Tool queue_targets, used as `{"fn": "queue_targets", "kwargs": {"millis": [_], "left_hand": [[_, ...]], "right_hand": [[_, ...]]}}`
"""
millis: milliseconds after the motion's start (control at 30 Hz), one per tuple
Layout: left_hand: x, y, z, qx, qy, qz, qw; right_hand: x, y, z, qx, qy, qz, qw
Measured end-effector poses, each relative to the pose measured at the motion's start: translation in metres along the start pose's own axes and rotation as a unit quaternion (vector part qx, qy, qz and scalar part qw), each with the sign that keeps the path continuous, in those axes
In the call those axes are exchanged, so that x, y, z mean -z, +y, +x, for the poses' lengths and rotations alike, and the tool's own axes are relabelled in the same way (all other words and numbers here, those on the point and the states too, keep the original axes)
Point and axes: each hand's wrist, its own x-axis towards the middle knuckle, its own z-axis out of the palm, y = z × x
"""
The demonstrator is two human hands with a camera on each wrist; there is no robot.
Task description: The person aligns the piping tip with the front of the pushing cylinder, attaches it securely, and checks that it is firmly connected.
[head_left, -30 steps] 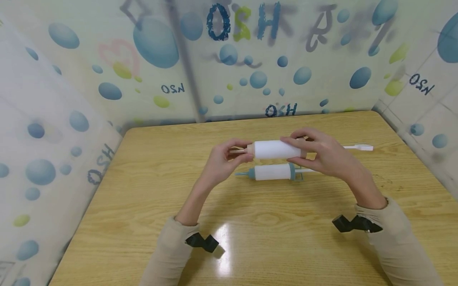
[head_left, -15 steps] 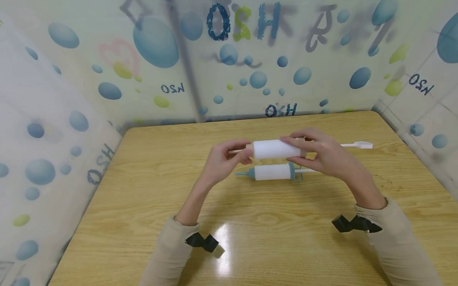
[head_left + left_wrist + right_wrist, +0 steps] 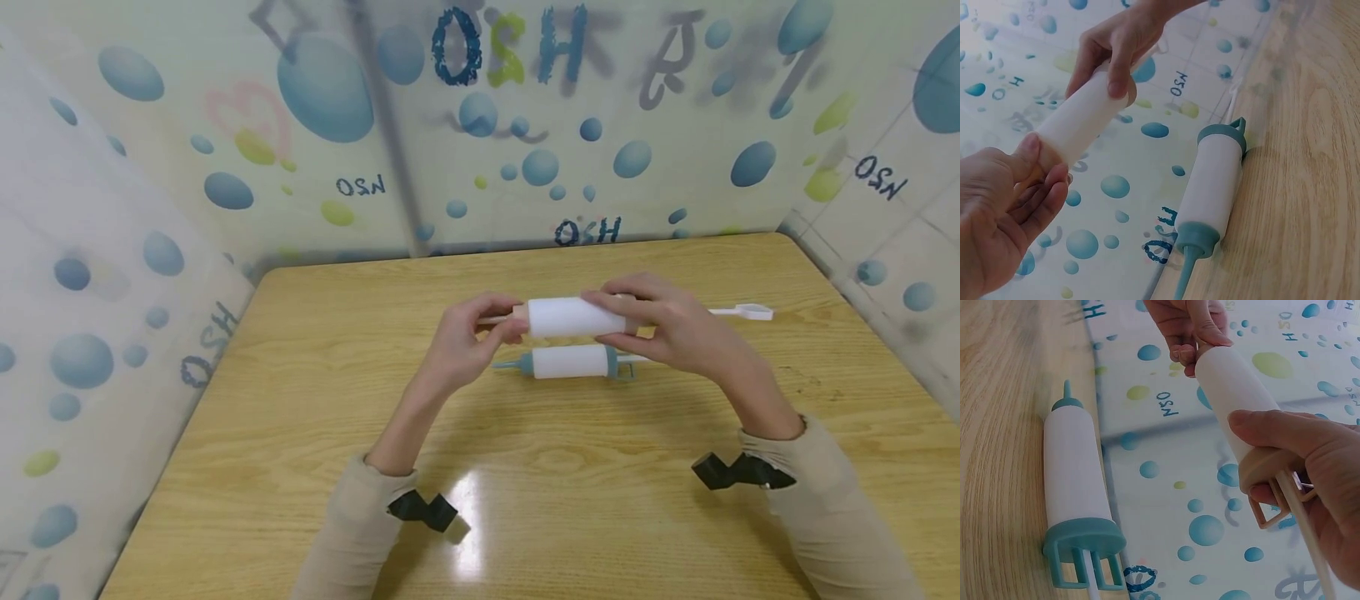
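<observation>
A syringe with a white barrel [image 3: 558,317] and beige end caps is held level above the table. My left hand [image 3: 467,340] pinches the beige nozzle cap [image 3: 1047,156] between thumb and fingers. My right hand [image 3: 675,329] grips the barrel's other end, where a beige collar [image 3: 1266,467] with finger loops shows in the right wrist view. Beyond the right hand a white plunger handle [image 3: 753,312] sticks out. A second syringe [image 3: 570,362], with a white barrel and teal ends, lies just nearer on the table; its plunger runs partly behind the right hand.
The wooden table [image 3: 300,433] has its far edge against a wall [image 3: 420,175] patterned with blue and green dots. More patterned wall stands at the left and right. Black straps with small blocks sit on both cuffs.
The left thumb and fingers have drawn in around the nozzle cap. The beige-capped syringe has shifted slightly left and turned, so its handle's opening shows more. The teal-ended one lies still.
</observation>
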Motion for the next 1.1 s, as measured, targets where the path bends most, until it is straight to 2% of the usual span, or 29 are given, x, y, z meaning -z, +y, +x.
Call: {"fn": "queue_targets", "kwargs": {"millis": [267, 500, 600, 733, 933, 1100], "left_hand": [[0.001, -0.003, 0.0, -0.085, 0.003, 0.044, 0.9954], [0.003, -0.006, 0.0, -0.118, 0.009, 0.07, 0.9904], [0.003, -0.006, 0.0, -0.111, 0.01, 0.08, 0.9905], [0.003, -0.008, 0.002, -0.081, 0.017, 0.086, 0.9928], [0.004, -0.018, 0.005, -0.051, 0.013, 0.102, 0.9934], [0.005, -0.025, 0.009, -0.037, 0.007, 0.106, 0.9936]], "right_hand": [[-0.002, 0.0, 0.001, -0.003, -0.001, 0.016, 1.0], [-0.006, 0.001, 0.0, -0.015, -0.013, 0.017, 1.0], [-0.006, 0.002, 0.0, -0.021, -0.015, 0.018, 1.0], [-0.01, 0.005, 0.001, -0.025, -0.025, 0.008, 0.999], [-0.018, 0.013, -0.001, -0.039, -0.051, 0.001, 0.998], [-0.023, 0.021, 0.001, -0.049, -0.052, -0.002, 0.997]]}}
